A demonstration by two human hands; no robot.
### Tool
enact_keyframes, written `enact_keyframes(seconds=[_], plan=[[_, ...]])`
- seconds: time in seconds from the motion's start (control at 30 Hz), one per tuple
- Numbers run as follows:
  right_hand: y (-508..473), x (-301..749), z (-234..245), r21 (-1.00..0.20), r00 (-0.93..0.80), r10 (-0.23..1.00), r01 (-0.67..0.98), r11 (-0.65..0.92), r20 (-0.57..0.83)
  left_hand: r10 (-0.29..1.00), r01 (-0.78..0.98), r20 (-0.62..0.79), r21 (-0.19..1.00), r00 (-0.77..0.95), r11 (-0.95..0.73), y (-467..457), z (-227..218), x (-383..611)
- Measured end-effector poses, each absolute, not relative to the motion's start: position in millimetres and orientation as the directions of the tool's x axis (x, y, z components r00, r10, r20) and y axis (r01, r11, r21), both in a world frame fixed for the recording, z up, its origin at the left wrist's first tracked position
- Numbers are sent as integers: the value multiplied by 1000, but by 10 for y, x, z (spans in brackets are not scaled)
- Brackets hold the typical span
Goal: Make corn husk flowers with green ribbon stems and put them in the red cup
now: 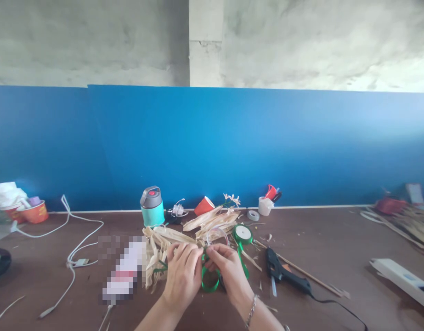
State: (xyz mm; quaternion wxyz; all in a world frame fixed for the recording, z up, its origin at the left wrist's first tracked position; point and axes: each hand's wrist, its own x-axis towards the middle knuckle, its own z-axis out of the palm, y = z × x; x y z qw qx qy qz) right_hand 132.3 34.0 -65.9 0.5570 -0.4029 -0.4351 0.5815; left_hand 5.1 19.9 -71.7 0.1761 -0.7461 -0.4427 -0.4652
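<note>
Over the near middle of the table, my left hand and my right hand meet with fingertips almost touching. A length of green ribbon curls down between them. Its upper end runs into the closed fingers of my right hand. My left fingers are closed too, but what they pinch is hidden. Green strips stick out just left of my left hand. Dried corn husks lie heaped behind both hands, and a ribbon spool lies beyond my right hand.
A black glue gun with its cord lies at right, beside a thin stick. Behind stand a teal flask, an orange cup and a white cup. White cables spread over the left side. A blue partition borders the table.
</note>
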Motion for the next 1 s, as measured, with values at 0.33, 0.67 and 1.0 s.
enact_keyframes(seconds=[0.33, 0.67, 1.0], plan=[[378, 1314, -726, -942, 18, 999, -334, 39, 35, 547, 834, 822, 186, 158, -520, 231, -758, 73], [423, 1358, -755, -941, 69, 995, -327, 90, 71, 615, 794, 774, 277, 149, -541, 215, -733, 67], [395, 1327, -749, -960, 10, 991, -248, 129, 131, 634, 775, 737, 253, 234, -579, 229, -667, 45]])
